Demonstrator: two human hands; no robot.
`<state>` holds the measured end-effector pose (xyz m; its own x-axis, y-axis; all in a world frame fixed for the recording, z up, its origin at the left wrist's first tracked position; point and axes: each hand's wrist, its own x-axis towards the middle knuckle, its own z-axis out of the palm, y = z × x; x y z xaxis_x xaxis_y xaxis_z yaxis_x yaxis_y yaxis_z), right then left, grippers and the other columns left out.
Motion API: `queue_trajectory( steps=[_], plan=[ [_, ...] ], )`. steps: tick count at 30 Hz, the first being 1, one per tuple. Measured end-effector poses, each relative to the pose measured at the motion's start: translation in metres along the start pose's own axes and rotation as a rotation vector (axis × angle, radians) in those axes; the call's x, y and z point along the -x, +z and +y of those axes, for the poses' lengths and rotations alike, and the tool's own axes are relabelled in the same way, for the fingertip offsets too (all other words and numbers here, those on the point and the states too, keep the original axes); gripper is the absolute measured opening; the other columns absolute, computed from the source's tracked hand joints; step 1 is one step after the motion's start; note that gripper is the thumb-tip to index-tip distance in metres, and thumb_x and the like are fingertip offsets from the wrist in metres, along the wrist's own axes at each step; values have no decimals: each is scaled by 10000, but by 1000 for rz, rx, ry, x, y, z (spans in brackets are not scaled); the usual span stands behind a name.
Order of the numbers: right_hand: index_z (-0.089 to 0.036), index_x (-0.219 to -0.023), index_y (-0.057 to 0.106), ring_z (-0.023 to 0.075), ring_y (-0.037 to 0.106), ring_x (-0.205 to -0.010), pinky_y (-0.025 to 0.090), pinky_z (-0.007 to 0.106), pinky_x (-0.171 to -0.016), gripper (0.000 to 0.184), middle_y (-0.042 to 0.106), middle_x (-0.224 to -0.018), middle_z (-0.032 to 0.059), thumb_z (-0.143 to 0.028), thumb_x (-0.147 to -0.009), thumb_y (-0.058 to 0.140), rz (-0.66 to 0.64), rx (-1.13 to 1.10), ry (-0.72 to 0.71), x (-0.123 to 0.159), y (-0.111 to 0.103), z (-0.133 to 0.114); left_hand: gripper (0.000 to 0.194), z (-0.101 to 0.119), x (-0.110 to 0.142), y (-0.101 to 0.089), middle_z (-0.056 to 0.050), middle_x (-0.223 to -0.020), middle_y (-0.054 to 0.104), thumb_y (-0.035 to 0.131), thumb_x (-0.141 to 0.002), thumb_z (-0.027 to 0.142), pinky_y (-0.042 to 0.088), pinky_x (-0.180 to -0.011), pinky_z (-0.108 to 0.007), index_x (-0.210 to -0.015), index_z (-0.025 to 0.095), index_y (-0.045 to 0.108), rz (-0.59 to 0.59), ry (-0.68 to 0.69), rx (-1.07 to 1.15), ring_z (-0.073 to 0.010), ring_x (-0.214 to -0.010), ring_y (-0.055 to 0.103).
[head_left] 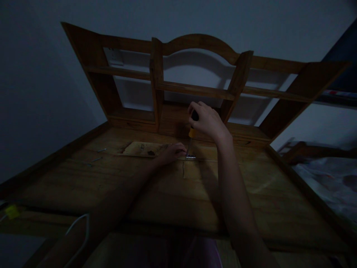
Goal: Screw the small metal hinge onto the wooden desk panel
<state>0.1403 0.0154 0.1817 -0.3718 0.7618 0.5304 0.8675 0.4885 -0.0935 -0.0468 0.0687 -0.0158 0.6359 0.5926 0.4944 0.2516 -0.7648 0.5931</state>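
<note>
My right hand [205,121] is closed around the black and yellow handle of a screwdriver [192,132], held upright with its tip down on a small metal bracket [190,157] on the wooden desk top [156,186]. My left hand [172,152] rests on the desk just left of the bracket, its fingers curled by the screwdriver's tip. What those fingers pinch, if anything, is too dark to see.
A wooden shelf unit [195,89] rises at the back of the desk. Two loose screws [98,155] lie at the left of the desk. A white cable [80,227] hangs at the front left, and a bed [329,182] stands at the right. The room is dim.
</note>
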Motion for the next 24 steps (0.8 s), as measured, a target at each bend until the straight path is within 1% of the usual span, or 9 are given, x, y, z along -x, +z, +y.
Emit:
queue_trajectory(
  steps=[4, 7, 10, 14, 18, 22, 24],
  plan=[
    [-238, -1107, 569, 277, 611, -1011, 450, 436, -891, 251, 611, -1179, 93, -291, -862, 560, 1, -49, 22, 2, -2, -3, 178, -1, 0, 0, -62, -979, 702, 606, -988, 317, 507, -874, -332, -951, 183, 717, -5, -3, 10, -185, -924, 655],
    [-241, -1113, 563, 286, 605, -1034, 442, 443, -903, 249, 615, -1175, 95, -320, -877, 555, -1, -61, 44, 3, -2, -3, 188, -2, -1, 0, -59, -974, 703, 602, -991, 329, 505, -879, -333, -954, 186, 718, -8, 2, 10, -181, -920, 654],
    [-242, -1114, 567, 288, 602, -1043, 437, 432, -901, 243, 631, -1143, 93, -348, -896, 574, -13, -46, 32, 2, -1, 0, 197, -2, -1, 0, -60, -972, 704, 600, -991, 339, 506, -884, -335, -952, 187, 719, -19, -1, 2, -182, -924, 653],
    [-247, -1098, 579, 274, 609, -1007, 441, 422, -892, 223, 624, -1139, 85, -298, -881, 576, -16, -22, 11, 2, -1, 1, 183, 0, -1, -2, -53, -993, 706, 594, -993, 331, 501, -899, -330, -961, 194, 711, -32, -22, -29, -178, -941, 654],
    [-236, -1113, 569, 280, 614, -1012, 452, 433, -895, 268, 614, -1170, 94, -298, -854, 591, -20, -54, 34, 1, -2, -2, 173, 1, 0, -4, -57, -1003, 707, 603, -987, 320, 500, -889, -322, -967, 185, 710, -44, -8, -19, -175, -933, 657],
    [-235, -1133, 562, 302, 616, -1056, 453, 449, -901, 268, 650, -1157, 103, -393, -916, 574, 1, -52, 40, 0, -1, 0, 169, -1, -1, -3, -65, -999, 704, 617, -975, 318, 505, -893, -328, -962, 180, 714, -41, 0, 13, -181, -935, 656],
    [-234, -1142, 559, 306, 620, -1063, 454, 449, -897, 270, 666, -1146, 106, -400, -928, 570, 4, -33, 38, 0, 0, 1, 166, -1, -1, -3, -65, -1000, 705, 625, -968, 322, 508, -899, -332, -955, 184, 716, -40, -1, 20, -184, -942, 656]
  ],
)
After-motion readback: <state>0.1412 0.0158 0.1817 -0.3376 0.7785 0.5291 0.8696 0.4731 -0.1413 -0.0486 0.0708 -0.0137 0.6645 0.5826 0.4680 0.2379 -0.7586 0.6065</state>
